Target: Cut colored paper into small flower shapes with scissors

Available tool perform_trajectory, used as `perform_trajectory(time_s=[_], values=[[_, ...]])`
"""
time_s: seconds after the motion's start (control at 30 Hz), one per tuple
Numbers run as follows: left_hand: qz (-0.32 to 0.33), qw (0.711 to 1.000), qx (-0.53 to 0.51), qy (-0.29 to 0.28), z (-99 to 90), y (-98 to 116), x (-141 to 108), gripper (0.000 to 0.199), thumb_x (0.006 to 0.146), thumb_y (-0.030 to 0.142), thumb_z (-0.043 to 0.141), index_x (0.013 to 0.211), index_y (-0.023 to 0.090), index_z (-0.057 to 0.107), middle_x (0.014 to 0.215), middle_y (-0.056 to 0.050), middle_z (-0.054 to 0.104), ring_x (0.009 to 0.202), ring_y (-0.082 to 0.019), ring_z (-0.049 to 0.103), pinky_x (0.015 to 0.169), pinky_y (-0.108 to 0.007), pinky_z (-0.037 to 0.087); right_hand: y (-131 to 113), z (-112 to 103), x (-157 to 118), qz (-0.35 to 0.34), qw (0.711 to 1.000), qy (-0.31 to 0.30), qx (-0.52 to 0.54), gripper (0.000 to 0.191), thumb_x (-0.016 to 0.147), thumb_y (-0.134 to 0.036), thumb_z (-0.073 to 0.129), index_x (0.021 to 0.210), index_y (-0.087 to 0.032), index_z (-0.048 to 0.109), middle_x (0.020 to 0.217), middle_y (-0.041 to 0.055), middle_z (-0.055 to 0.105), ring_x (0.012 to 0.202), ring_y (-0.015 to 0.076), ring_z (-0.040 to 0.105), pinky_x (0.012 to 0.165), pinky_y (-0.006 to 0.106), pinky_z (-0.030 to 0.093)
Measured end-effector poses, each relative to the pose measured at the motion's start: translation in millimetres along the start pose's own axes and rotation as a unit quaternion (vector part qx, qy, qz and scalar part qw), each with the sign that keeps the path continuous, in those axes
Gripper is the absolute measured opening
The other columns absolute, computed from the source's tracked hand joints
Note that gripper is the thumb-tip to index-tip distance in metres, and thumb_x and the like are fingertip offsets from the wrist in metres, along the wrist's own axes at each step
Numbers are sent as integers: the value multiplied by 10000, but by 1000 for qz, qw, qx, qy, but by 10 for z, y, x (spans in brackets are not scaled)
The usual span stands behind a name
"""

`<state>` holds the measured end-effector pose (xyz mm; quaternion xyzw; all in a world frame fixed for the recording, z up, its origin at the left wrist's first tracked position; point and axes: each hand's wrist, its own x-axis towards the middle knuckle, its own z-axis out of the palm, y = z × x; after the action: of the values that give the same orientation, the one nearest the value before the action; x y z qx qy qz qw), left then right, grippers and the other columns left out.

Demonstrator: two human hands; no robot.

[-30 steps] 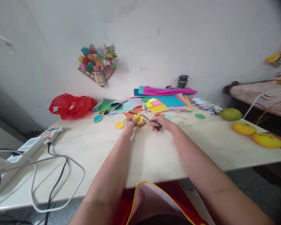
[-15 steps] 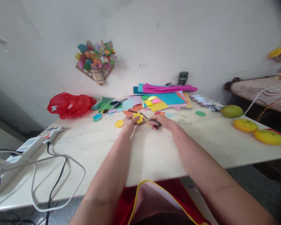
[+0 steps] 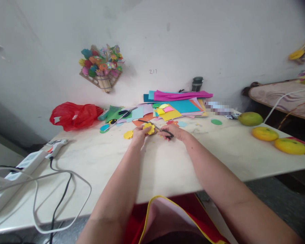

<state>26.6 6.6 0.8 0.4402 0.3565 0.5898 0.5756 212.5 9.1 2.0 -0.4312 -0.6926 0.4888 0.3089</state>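
Between the fingers of my left hand (image 3: 139, 133) is a yellow paper flower (image 3: 149, 128) with a scalloped edge. My right hand (image 3: 174, 131) is closed round the black handles of a pair of scissors (image 3: 169, 133). The scissor blades point left and lie right beside the flower; whether they touch its edge I cannot tell. A yellow paper circle (image 3: 128, 135) rests on the table just left of my left hand. Behind my right hand lies a red paper flower (image 3: 172, 122), partly hidden by the fingers.
Sheets of coloured paper (image 3: 185, 107) are piled at the back, with a second pair of scissors (image 3: 125, 112) to their left. A red plastic bag (image 3: 76, 115) sits at back left. Power strips (image 3: 27, 162) and loose cables occupy the left; mangoes (image 3: 265, 134) stand at the right edge.
The whole view has shifted slightly, so things appear a little further left. In my right hand, the scissors look a bit more closed; my left hand still holds the yellow flower.
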Motion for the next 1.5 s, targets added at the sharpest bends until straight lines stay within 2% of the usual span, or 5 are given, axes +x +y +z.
perform_trajectory(time_s=[0.23,0.6,1.2,1.5], values=[[-1,1000,0,-1,-7,-10,15,271,480,242,821,671,109,682,714,-85,706,708,-240,680,759,-382,540,98,4,67,-8,1000,-4,6,288,680,-403,719,695,-152,578,482,-39,539,366,68,472,345,174,368],[-6,1000,-11,-3,-25,-5,17,273,494,222,815,689,94,673,714,-87,702,701,-224,683,795,-389,536,-32,3,-12,0,1000,-9,17,294,670,-379,742,648,-149,561,513,-10,575,387,74,502,343,168,365],[-5,1000,-16,10,-11,11,6,256,493,213,799,686,89,687,717,-100,706,697,-227,677,785,-385,537,20,26,40,-8,1000,-3,2,287,665,-377,729,670,-137,570,474,-34,523,358,60,443,337,173,367],[3,1000,-29,4,-19,2,16,248,493,207,809,677,93,687,716,-102,705,691,-229,677,794,-388,525,-7,54,48,2,999,2,34,252,660,-341,722,698,-130,592,424,-57,478,345,58,415,326,166,356]])
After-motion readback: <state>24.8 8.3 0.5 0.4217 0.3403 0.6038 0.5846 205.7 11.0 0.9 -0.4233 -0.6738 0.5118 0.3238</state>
